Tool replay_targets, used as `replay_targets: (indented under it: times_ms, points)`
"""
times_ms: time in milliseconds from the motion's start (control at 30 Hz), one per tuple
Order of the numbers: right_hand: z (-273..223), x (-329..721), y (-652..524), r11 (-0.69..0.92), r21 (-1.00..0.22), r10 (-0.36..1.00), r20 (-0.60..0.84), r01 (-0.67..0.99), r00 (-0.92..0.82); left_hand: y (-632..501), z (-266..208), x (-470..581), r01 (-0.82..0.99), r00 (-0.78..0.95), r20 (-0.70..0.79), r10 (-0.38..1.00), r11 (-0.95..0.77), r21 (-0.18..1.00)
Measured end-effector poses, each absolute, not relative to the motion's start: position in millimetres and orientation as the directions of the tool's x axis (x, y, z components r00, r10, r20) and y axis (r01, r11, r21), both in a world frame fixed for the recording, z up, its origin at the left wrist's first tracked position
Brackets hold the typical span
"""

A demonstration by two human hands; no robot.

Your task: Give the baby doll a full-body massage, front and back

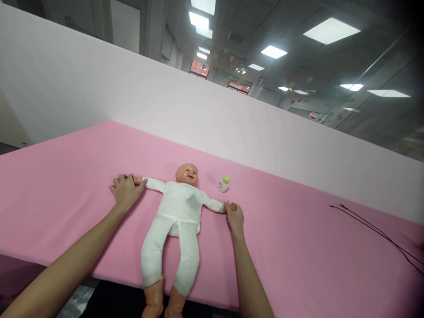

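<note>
Doll (180,203): bottom edge is cutting off both feet; left hand (126,190) is partly covering one doll hand, right hand (234,216) partly covering the other.
Bottle (222,185): printing is showing too small to read.
Forearms (251,282), two: both are running out of frame, low down.
Black cords (380,234): are passing beyond the right edge.
Pink surface (298,247): left, right and bottom edges are cropping it.
White partition (165,97): is hiding the lower part of the room behind.
Red panels (199,68): details are blurring past reading.
Black item (115,298), below the surface: is showing only in part, kind unclear.
</note>
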State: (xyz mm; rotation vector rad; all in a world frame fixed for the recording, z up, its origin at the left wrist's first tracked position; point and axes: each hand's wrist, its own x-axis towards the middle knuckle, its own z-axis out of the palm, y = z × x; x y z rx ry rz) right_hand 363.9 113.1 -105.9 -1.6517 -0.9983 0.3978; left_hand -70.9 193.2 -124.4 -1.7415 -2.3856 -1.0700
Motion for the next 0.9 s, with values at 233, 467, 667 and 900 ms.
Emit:
replay_targets:
  times_ms: [233,467,667,900]
  points:
    - [-101.6,368.9,108.8,-0.181,-0.718,0.712,0.376,0.672,0.593,174.8,-98.8,-45.5,0.774,-0.286,0.523,0.803,-0.128,0.620]
    - [-73.7,369.0,147.4,0.041,-0.632,0.813,0.472,0.774,0.342,168.7,-22.0,93.1,-0.205,0.262,0.281,0.923,-0.231,0.951]
    - [-67.0,380.4,195.3,0.229,-0.440,0.786,0.610,0.868,0.103,218.1,-21.3,204.9,-0.486,0.552,-0.266,0.790,0.564,0.668]
    - [-91.5,405.2,212.9,0.274,-0.387,0.846,0.532,0.881,-0.030,245.6,-31.6,245.4,-0.442,0.540,-0.277,0.795,0.548,0.710]
